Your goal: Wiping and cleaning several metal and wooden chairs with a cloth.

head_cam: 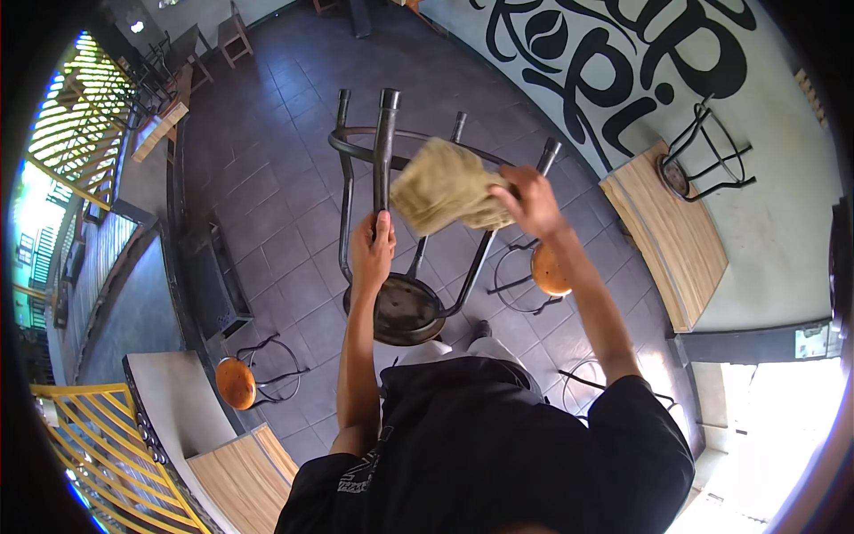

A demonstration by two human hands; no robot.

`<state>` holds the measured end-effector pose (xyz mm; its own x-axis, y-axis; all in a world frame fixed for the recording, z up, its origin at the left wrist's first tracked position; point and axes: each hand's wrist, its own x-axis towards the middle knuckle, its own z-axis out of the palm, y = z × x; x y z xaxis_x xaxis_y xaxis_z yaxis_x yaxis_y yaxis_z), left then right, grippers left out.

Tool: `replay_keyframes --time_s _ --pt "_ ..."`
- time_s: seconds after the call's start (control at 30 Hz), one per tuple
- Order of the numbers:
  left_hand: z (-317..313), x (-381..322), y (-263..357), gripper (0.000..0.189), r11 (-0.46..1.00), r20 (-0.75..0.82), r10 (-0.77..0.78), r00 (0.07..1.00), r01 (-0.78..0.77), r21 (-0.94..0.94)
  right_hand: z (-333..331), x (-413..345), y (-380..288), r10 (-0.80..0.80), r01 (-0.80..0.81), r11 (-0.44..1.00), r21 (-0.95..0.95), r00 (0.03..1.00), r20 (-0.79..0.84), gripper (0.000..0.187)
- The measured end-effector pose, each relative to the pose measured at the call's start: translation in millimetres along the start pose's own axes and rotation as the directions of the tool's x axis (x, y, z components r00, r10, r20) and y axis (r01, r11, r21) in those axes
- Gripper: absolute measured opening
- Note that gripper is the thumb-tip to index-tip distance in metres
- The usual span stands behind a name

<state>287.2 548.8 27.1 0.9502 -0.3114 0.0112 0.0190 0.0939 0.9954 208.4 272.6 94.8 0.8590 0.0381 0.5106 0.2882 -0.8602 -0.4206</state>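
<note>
An upturned metal stool (409,314) is held in front of me, its round seat towards my body and its legs pointing up and away. My left hand (373,250) grips one dark tubular leg about halfway along. In my right hand (532,200) is a bunched tan cloth (444,183), blurred at its edges. The cloth hangs among the stool's legs, close to the ring that joins them. Whether it touches the metal I cannot tell.
Round-seated stools stand on the tiled floor, one to my right (551,270) and one to my left (235,383). Another stool (675,177) lies upturned on a wooden wall counter (667,233). A second wooden top (247,477) is at lower left, near a yellow railing (120,454).
</note>
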Motion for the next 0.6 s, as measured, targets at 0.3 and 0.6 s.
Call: replay_keyframes --time_s 0.3,0.6 --pt "16 -3 -3 0.049 0.946 0.156 0.089 0.984 -0.133 0.295 47 34 -72 0.261 -0.260 0.959 -0.109 0.965 -0.007 0.034" --pt "8 -4 -7 0.045 0.953 0.111 0.073 0.991 -0.102 0.284 31 -37 48 0.239 -0.259 0.963 0.072 0.948 0.212 0.025"
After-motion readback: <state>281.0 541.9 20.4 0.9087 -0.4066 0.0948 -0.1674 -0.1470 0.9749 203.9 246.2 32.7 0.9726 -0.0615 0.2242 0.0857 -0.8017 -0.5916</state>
